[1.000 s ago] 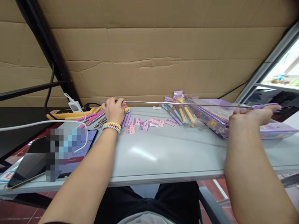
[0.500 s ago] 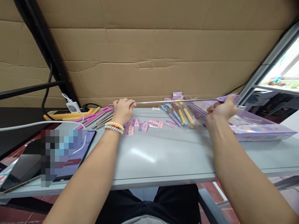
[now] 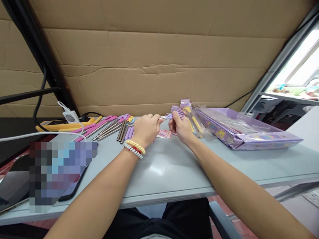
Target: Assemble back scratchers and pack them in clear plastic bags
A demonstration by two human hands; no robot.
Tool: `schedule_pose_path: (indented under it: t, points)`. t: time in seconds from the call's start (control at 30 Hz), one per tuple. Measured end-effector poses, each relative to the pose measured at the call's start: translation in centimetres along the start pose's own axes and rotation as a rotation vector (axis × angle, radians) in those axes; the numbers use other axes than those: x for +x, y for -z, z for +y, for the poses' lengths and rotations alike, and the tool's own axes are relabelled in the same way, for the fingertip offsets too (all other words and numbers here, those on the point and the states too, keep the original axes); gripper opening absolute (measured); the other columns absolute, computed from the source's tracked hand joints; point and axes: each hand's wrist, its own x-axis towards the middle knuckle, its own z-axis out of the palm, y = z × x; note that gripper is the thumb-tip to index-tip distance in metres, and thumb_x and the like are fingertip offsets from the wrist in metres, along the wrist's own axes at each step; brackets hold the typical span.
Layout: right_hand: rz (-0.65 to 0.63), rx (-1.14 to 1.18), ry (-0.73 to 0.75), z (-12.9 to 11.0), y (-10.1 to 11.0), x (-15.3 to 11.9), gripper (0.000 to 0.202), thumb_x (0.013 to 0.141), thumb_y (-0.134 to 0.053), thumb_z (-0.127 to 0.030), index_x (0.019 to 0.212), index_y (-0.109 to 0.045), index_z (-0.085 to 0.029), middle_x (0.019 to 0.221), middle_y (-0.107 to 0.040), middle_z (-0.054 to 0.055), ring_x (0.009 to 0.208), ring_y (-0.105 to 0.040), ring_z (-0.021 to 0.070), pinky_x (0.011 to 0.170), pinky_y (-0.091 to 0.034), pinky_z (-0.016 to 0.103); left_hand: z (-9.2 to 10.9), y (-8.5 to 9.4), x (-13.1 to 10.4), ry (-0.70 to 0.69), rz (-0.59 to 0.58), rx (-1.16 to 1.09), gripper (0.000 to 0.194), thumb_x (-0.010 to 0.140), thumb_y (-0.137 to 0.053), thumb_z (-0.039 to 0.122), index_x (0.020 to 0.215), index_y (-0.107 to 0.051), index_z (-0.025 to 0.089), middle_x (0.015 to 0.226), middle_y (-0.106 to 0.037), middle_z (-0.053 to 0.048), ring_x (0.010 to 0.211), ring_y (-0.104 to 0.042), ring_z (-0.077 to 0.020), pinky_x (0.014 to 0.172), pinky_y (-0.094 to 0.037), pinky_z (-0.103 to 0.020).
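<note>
My right hand (image 3: 181, 127) pinches the purple hand-shaped head of a telescopic back scratcher (image 3: 177, 114). My left hand (image 3: 147, 129) is closed around the scratcher's other part, and a short bit of metal rod shows between the two hands. Most of the shaft is hidden in the left fingers. Beneath the hands, a pink printed label (image 3: 164, 133) lies on the grey table (image 3: 169, 172). Left of my left hand, several back scratchers (image 3: 109, 127) with metal shafts and pink, yellow and blue heads lie in a row, some with purple handles.
To the right stands an open purple printed box (image 3: 269, 136) with clear plastic inside. Yellow-handled scratchers in a clear bag (image 3: 198, 124) lie beside it. At left are a phone or tablet (image 3: 72, 189), a white cable (image 3: 30, 134) and a yellow device (image 3: 67, 124). Cardboard (image 3: 159, 49) covers the back.
The back scratcher's long metal rod, stretched between my spread hands before, is now collapsed short. My right hand has come left, close to my left hand, which has moved slightly right.
</note>
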Motion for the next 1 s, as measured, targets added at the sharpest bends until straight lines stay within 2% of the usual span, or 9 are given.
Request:
schedule_pose_path:
  t: [0.2, 0.33, 0.43, 0.6, 0.7, 0.87, 1.0]
  points:
    - [-0.112, -0.097, -0.088, 1.6, 0.6, 0.5, 0.060, 0.070, -0.048, -0.072, 0.053, -0.053, -0.015, 0.036, -0.045, -0.002, 0.031, -0.036, 0.0060, 0.034, -0.026, 0.020, -1.1, -0.8, -0.1, -0.018, 0.019, 0.018, 0.033, 0.091, -0.037, 0.039, 0.094, -0.066, 0.024, 0.079, -0.065, -0.005, 0.080, -0.060, -0.0212, 0.065, -0.035, -0.032]
    - [-0.201, -0.204, -0.050, 2.1, 0.6, 0.4, 0.054, 0.072, -0.051, -0.067, 0.057, -0.053, -0.016, 0.037, -0.045, -0.003, 0.035, -0.039, 0.0068, 0.038, -0.030, 0.020, -1.5, -0.8, -0.1, -0.019, 0.011, -0.006, 0.028, 0.090, -0.039, 0.035, 0.099, -0.064, 0.024, 0.085, -0.066, -0.006, 0.085, -0.059, -0.0212, 0.070, -0.036, -0.033]
    - [-0.220, -0.231, -0.018, 2.2, 0.9, 0.5, 0.051, 0.073, -0.052, -0.065, 0.060, -0.053, -0.016, 0.039, -0.045, -0.004, 0.037, -0.040, 0.0072, 0.040, -0.030, 0.020, -1.5, -0.7, -0.1, -0.030, 0.019, -0.028, 0.027, 0.090, -0.040, 0.031, 0.107, -0.060, 0.024, 0.090, -0.066, -0.005, 0.088, -0.059, -0.0209, 0.073, -0.037, -0.033]
    - [-0.198, -0.151, -0.025, 2.0, 1.1, 0.8, 0.053, 0.068, -0.055, -0.067, 0.060, -0.055, -0.015, 0.040, -0.046, -0.004, 0.036, -0.038, 0.0064, 0.038, -0.028, 0.021, -1.4, -1.0, -0.2, -0.038, 0.044, -0.044, 0.028, 0.087, -0.044, 0.028, 0.110, -0.057, 0.021, 0.095, -0.066, -0.007, 0.092, -0.058, -0.0218, 0.077, -0.039, -0.033]
    - [-0.157, -0.046, -0.073, 1.6, 1.0, 0.8, 0.055, 0.064, -0.057, -0.070, 0.059, -0.055, -0.015, 0.039, -0.045, -0.004, 0.034, -0.036, 0.0058, 0.035, -0.025, 0.021, -1.4, -1.1, -0.3, 0.019, 0.056, -0.035, 0.028, 0.084, -0.046, 0.027, 0.108, -0.058, 0.019, 0.094, -0.066, -0.007, 0.090, -0.059, -0.0222, 0.076, -0.040, -0.032]
    - [-0.016, 0.067, -0.098, 1.0, 1.3, 0.8, 0.052, 0.061, -0.063, -0.066, 0.060, -0.055, -0.015, 0.041, -0.046, -0.004, 0.032, -0.036, 0.0048, 0.033, -0.024, 0.020, -1.7, -0.9, -0.3, 0.180, -0.048, -0.013, 0.039, 0.081, -0.047, 0.051, 0.101, -0.061, 0.021, 0.082, -0.069, -0.008, 0.079, -0.062, -0.0254, 0.065, -0.042, -0.033]
    - [0.069, 0.139, -0.094, 0.9, 1.8, 1.2, 0.050, 0.062, -0.065, -0.064, 0.061, -0.055, -0.015, 0.040, -0.045, -0.005, 0.032, -0.035, 0.0044, 0.033, -0.024, 0.019, -2.0, -0.8, -0.2, 0.260, -0.140, -0.011, 0.051, 0.079, -0.038, 0.066, 0.086, -0.064, 0.022, 0.073, -0.067, -0.009, 0.074, -0.062, -0.0267, 0.061, -0.041, -0.034]
